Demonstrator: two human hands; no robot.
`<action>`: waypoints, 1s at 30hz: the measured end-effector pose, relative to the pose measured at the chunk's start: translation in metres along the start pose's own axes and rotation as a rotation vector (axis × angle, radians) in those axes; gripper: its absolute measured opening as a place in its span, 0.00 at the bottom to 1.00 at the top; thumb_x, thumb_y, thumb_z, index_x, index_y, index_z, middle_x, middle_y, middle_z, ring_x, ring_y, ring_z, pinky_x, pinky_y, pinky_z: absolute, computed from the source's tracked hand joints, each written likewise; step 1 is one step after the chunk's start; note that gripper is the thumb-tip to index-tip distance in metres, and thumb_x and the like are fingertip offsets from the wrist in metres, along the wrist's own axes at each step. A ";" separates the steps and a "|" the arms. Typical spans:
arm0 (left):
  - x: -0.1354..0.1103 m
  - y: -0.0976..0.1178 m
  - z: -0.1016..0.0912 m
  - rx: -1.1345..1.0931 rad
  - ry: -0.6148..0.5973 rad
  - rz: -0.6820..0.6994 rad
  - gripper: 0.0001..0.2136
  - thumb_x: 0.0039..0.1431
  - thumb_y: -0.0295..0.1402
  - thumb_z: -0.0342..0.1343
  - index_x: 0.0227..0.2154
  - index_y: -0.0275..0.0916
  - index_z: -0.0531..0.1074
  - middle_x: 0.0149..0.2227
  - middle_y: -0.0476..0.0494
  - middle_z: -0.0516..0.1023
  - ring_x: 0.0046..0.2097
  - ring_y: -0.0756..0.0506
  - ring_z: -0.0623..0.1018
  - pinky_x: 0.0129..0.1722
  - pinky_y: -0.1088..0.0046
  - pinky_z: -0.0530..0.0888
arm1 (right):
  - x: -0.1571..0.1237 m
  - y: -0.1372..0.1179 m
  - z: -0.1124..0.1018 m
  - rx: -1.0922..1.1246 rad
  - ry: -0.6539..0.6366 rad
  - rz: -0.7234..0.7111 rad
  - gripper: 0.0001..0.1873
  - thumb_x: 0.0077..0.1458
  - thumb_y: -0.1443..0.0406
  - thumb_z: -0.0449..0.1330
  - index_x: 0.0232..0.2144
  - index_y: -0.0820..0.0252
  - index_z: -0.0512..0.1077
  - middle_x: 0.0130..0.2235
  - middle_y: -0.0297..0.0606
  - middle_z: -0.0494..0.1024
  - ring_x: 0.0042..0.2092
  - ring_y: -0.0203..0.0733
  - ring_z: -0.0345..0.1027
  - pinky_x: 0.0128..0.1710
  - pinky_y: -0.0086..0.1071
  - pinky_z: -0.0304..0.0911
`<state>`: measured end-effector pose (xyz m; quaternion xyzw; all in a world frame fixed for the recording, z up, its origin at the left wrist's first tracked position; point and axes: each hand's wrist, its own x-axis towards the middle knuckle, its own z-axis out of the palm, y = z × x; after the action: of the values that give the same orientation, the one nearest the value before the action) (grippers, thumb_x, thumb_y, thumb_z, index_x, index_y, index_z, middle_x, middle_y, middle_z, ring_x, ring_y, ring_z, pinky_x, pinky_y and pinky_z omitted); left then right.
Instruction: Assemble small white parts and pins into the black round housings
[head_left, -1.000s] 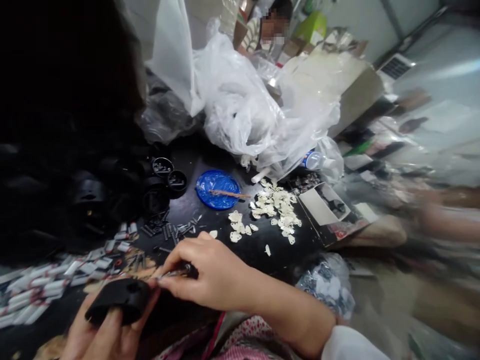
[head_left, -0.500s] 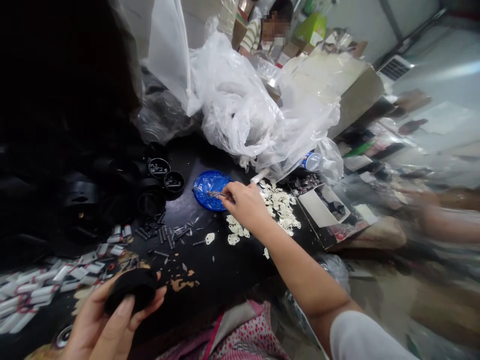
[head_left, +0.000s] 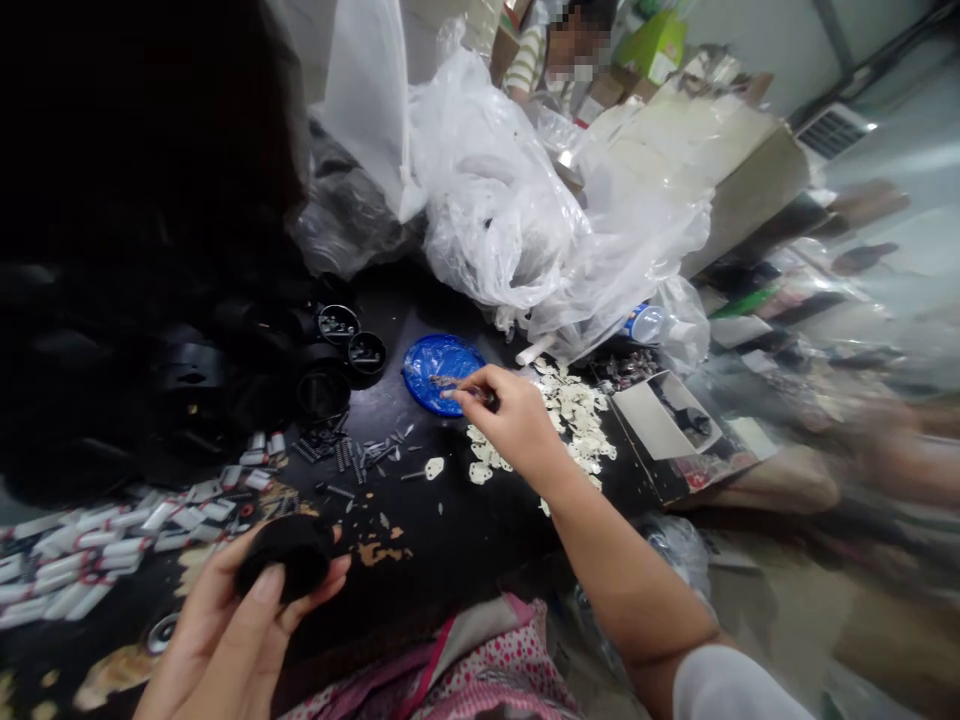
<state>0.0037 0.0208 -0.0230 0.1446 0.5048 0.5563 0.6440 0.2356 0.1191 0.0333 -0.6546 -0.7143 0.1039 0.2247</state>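
- My left hand [head_left: 232, 630], low and left of centre, is curled around a black, hollow, round part [head_left: 296, 550]. I hold it above the table; my thumb lies against its near side, and its inside is too dark to make out.
- My right hand [head_left: 517, 425] reaches forward, thumb and fingertips pinched together on a slender brownish stick [head_left: 444, 381]. A dark object, mostly hidden, shows in the curl of these fingers; I cannot tell what it is.
- The stick is over a round, shallow, shiny blue dish [head_left: 420, 365], which sits on the black tabletop [head_left: 465, 540] near the middle of the view.
- Just right of the dish, partly behind my right hand, spreads a pile of small, flat, cream-coloured plates [head_left: 581, 415].
- Left of the dish stand small black round cups [head_left: 367, 369] with little metal pieces inside; nearer me lie loose dark coil springs [head_left: 341, 455].
- At far left is a heap of white cylinders with red ends [head_left: 82, 560].
- Beyond the dish are crumpled clear plastic bags [head_left: 495, 200]; to the right rests an open white cardboard box [head_left: 645, 420].
- Behind the bags, another person in a striped sleeve [head_left: 526, 58] is partly visible.
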 end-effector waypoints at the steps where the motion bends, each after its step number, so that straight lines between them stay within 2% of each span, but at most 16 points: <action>1: -0.002 0.001 0.003 -0.024 0.020 -0.050 0.17 0.51 0.34 0.62 0.45 0.47 0.73 0.41 0.48 0.81 0.38 0.45 0.81 0.38 0.76 0.78 | -0.004 -0.005 0.000 0.131 -0.006 0.034 0.07 0.57 0.61 0.58 0.31 0.60 0.71 0.26 0.30 0.71 0.28 0.33 0.63 0.32 0.29 0.56; 4: -0.006 0.006 0.013 -0.078 0.039 -0.144 0.16 0.50 0.36 0.63 0.44 0.46 0.73 0.40 0.48 0.81 0.36 0.45 0.81 0.37 0.72 0.79 | -0.017 -0.025 0.001 0.581 -0.099 0.155 0.08 0.53 0.60 0.61 0.28 0.60 0.71 0.23 0.28 0.67 0.24 0.31 0.58 0.26 0.27 0.55; 7: -0.007 0.013 0.022 -0.116 -0.049 -0.207 0.13 0.50 0.35 0.63 0.40 0.41 0.74 0.37 0.45 0.81 0.34 0.44 0.81 0.34 0.70 0.80 | -0.025 -0.047 0.004 0.809 -0.274 0.188 0.10 0.53 0.59 0.61 0.29 0.60 0.71 0.24 0.28 0.68 0.23 0.29 0.57 0.23 0.26 0.54; 9: -0.007 0.018 0.023 -0.165 -0.101 -0.261 0.11 0.51 0.33 0.63 0.39 0.40 0.74 0.36 0.44 0.82 0.34 0.44 0.81 0.34 0.72 0.79 | -0.029 -0.060 0.004 0.812 -0.323 0.147 0.09 0.53 0.61 0.62 0.29 0.61 0.71 0.25 0.29 0.69 0.24 0.29 0.59 0.24 0.25 0.55; 11: -0.008 0.022 0.023 -0.204 -0.119 -0.287 0.10 0.53 0.31 0.61 0.39 0.40 0.75 0.36 0.44 0.82 0.34 0.45 0.81 0.34 0.73 0.79 | -0.032 -0.070 0.003 0.763 -0.310 0.082 0.06 0.53 0.63 0.62 0.28 0.61 0.72 0.26 0.29 0.71 0.26 0.29 0.60 0.26 0.24 0.57; 16: -0.010 0.022 0.021 -0.204 -0.149 -0.300 0.08 0.54 0.31 0.60 0.39 0.41 0.75 0.36 0.46 0.81 0.33 0.46 0.81 0.33 0.73 0.79 | -0.035 -0.078 0.003 0.684 -0.313 0.014 0.05 0.54 0.63 0.61 0.30 0.60 0.72 0.27 0.29 0.74 0.28 0.29 0.64 0.28 0.23 0.59; 19: -0.014 0.018 0.019 -0.096 -0.144 -0.177 0.10 0.55 0.35 0.60 0.40 0.44 0.74 0.39 0.48 0.80 0.36 0.47 0.81 0.37 0.73 0.78 | -0.037 -0.078 0.003 0.613 -0.332 -0.026 0.05 0.54 0.64 0.62 0.30 0.60 0.73 0.27 0.29 0.74 0.28 0.30 0.65 0.29 0.23 0.59; 23: -0.020 0.015 0.016 0.131 -0.067 0.048 0.10 0.55 0.38 0.59 0.41 0.49 0.74 0.42 0.51 0.76 0.45 0.48 0.77 0.41 0.81 0.74 | -0.042 -0.079 0.002 0.480 -0.291 -0.170 0.03 0.55 0.65 0.61 0.31 0.60 0.73 0.29 0.29 0.75 0.30 0.31 0.66 0.33 0.26 0.58; 25: -0.021 0.016 0.015 0.175 -0.068 0.050 0.10 0.54 0.39 0.60 0.40 0.49 0.74 0.40 0.51 0.76 0.43 0.49 0.77 0.37 0.84 0.74 | -0.044 -0.079 0.001 0.445 -0.247 -0.269 0.02 0.56 0.66 0.61 0.31 0.60 0.73 0.29 0.30 0.76 0.32 0.31 0.67 0.36 0.29 0.56; 27: -0.021 0.016 0.015 0.130 -0.081 -0.008 0.11 0.53 0.38 0.61 0.40 0.50 0.75 0.40 0.52 0.76 0.39 0.51 0.77 0.34 0.85 0.73 | -0.045 -0.077 -0.001 0.457 -0.236 -0.302 0.03 0.55 0.66 0.62 0.33 0.60 0.73 0.30 0.30 0.76 0.32 0.32 0.66 0.38 0.30 0.56; 28: -0.020 0.016 0.015 0.086 -0.091 -0.043 0.11 0.52 0.38 0.61 0.40 0.50 0.75 0.40 0.52 0.76 0.37 0.52 0.77 0.34 0.86 0.73 | -0.045 -0.076 -0.001 0.496 -0.271 -0.274 0.05 0.54 0.65 0.63 0.34 0.60 0.74 0.30 0.31 0.76 0.32 0.32 0.66 0.38 0.30 0.56; 30: -0.019 0.015 0.013 -0.003 -0.125 -0.103 0.12 0.52 0.38 0.62 0.40 0.50 0.75 0.38 0.51 0.78 0.34 0.52 0.78 0.34 0.83 0.74 | -0.045 -0.072 -0.002 0.668 -0.451 -0.148 0.12 0.51 0.62 0.65 0.38 0.60 0.75 0.31 0.31 0.76 0.33 0.33 0.67 0.37 0.29 0.58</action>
<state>0.0082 0.0141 0.0036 0.1518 0.4698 0.5129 0.7023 0.1747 0.0655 0.0585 -0.4534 -0.7178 0.4544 0.2696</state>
